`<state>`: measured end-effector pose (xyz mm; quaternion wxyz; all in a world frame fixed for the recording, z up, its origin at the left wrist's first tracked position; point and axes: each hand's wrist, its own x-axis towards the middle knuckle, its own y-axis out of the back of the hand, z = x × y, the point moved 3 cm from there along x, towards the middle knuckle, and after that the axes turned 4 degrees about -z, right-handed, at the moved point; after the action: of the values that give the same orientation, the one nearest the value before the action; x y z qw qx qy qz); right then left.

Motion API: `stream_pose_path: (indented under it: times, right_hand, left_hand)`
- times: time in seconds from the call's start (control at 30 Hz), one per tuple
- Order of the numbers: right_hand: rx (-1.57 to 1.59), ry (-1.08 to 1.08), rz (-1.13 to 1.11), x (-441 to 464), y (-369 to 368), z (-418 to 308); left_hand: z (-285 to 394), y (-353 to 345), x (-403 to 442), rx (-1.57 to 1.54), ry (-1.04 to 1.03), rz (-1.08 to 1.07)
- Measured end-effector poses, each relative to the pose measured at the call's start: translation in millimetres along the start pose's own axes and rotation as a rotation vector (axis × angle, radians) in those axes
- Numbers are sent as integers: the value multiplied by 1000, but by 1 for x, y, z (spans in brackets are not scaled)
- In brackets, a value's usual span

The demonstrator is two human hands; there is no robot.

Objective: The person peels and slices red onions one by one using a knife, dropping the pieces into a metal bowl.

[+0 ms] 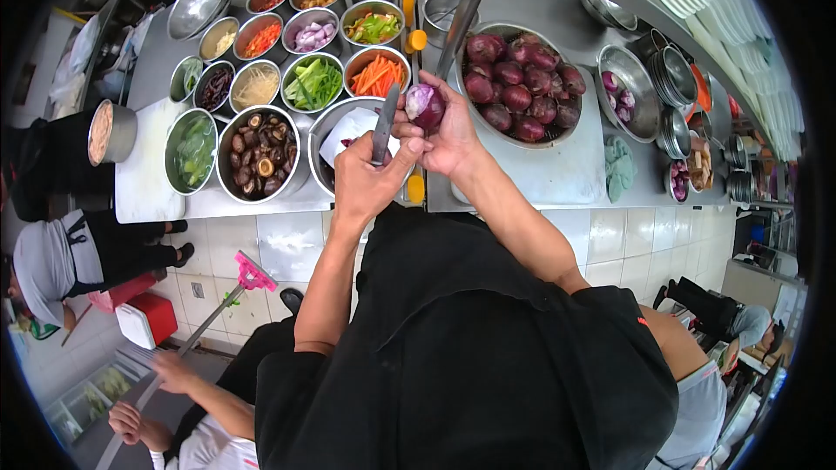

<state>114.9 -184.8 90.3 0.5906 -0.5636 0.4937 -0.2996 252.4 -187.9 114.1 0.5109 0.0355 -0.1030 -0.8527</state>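
Observation:
My left hand is closed around a knife, whose blade points up and away from me. In my right hand lies a red onion, its top pale and its lower side purple. The fingers of my two hands meet near the onion. Below them, a metal bowl holds something white and is partly hidden by my left hand. Just to the right stands a large metal bowl full of whole red onions.
Left on the counter are several bowls of cut vegetables and a pot of mushrooms. A bowl of onion pieces and a green cloth lie right. One person holds a pink-headed pole; others stand around.

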Motion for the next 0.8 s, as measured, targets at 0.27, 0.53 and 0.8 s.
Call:
stream_pose_path:
  times: [0.27,0.53,0.8]
  right_hand:
    - [-251,339,401,2,-6,7]
    - [-609,403,247,-6,-15,4]
    - [-451,288,162,-11,-21,1]
  left_hand:
    - [1,-3,0,159,58,-78]
    - [-10,13,6,46,72,12]
    - [-6,23,4,228,60,-75]
